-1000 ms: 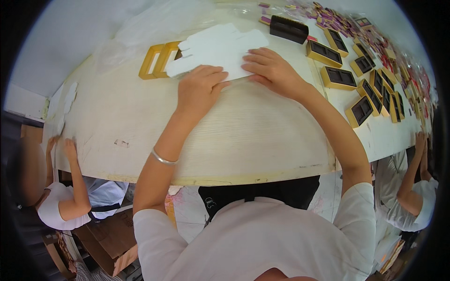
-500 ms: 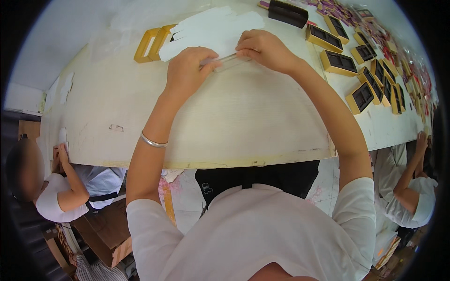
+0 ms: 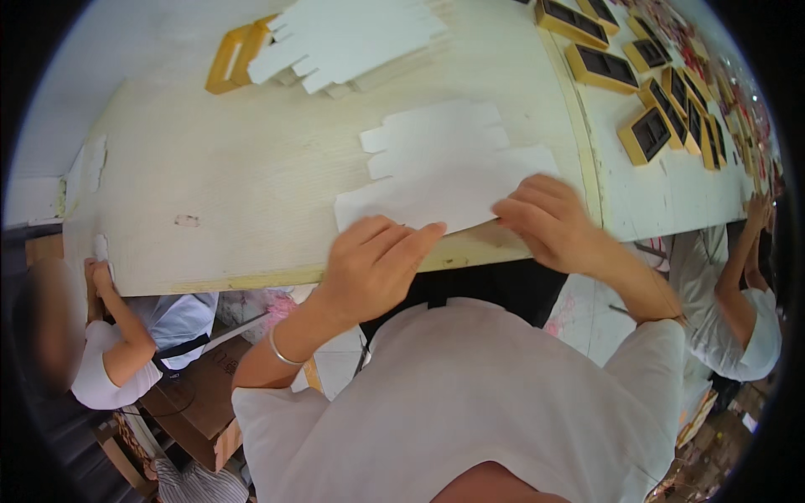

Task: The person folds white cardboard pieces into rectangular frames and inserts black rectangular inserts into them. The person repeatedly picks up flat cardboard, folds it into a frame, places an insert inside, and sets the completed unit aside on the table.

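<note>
Having moved toward the front of the pale wooden desk (image 3: 251, 184), the left hand (image 3: 377, 260) and right hand (image 3: 549, 220) pinch the near edge of a notched white card sheet (image 3: 444, 168); it stretches away ahead, equally near both, wider left to right.

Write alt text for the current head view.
A person's left hand and right hand hold the near edge of a notched white card blank over a pale table. Farther back, a stack of similar blanks partly hides yellow box frames; gold boxes with black inserts stand at right.
</note>
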Tool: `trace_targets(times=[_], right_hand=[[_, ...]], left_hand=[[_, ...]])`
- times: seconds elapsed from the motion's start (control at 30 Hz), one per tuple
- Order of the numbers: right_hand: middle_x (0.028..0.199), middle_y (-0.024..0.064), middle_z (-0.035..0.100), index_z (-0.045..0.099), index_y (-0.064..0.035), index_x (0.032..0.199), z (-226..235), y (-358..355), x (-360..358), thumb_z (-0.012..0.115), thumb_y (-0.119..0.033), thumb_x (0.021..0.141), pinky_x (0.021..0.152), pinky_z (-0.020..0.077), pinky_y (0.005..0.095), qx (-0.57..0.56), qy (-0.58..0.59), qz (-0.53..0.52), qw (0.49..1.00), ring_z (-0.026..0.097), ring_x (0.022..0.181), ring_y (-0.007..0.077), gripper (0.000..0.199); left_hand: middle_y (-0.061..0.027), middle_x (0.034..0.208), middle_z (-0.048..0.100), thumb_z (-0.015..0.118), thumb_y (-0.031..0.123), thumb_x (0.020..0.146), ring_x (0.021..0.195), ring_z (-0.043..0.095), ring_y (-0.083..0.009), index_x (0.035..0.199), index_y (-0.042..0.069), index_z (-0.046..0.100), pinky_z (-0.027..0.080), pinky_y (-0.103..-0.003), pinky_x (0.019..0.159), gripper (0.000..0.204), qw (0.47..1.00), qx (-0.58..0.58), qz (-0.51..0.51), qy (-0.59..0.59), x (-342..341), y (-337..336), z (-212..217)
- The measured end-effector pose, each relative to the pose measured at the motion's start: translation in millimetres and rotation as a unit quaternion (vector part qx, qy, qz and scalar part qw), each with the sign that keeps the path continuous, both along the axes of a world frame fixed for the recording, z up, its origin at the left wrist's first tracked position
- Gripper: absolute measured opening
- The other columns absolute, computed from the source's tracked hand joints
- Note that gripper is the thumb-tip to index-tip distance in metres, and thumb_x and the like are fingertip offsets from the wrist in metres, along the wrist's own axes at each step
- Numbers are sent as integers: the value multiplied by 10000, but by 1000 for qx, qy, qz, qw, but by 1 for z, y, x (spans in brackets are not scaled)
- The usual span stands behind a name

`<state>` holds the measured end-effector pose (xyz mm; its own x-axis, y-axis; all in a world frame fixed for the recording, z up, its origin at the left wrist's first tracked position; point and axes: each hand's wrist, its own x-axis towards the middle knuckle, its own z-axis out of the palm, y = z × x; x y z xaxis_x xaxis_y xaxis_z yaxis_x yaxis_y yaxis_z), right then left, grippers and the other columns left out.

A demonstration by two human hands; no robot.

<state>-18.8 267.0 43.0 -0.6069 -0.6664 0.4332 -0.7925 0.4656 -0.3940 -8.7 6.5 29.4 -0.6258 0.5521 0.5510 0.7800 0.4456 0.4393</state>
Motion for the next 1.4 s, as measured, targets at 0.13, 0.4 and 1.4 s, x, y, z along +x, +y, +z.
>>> trace_targets(times=[0.13,0.4,1.4], right_hand=[[941,139,597,592,-30,935,-33,-19,15,667,-60,717,725,472,357,-26,-98,-143,985,579,828,313,233],[970,125,546,605,47,948,-41,-18,36,701,-154,712,781,461,364,76,75,-41,993,553,894,286,324],[981,143,653,612,4,1100,-5,-54,25,616,-83,891,774,496,291,-165,-574,-45,801,610,876,173,226]], left_hand=[[-67,887,614,637,7,748,672,537,-233,999,49,652,454,-339,603,255,990,8,76,-116,2,12,-27],[-57,979,583,737,200,719,790,541,-245,951,42,661,443,-377,704,290,994,-102,20,22,21,5,-36],[-93,813,540,661,329,848,682,565,-275,1163,85,582,434,-362,549,407,954,-80,83,-276,7,10,4]])
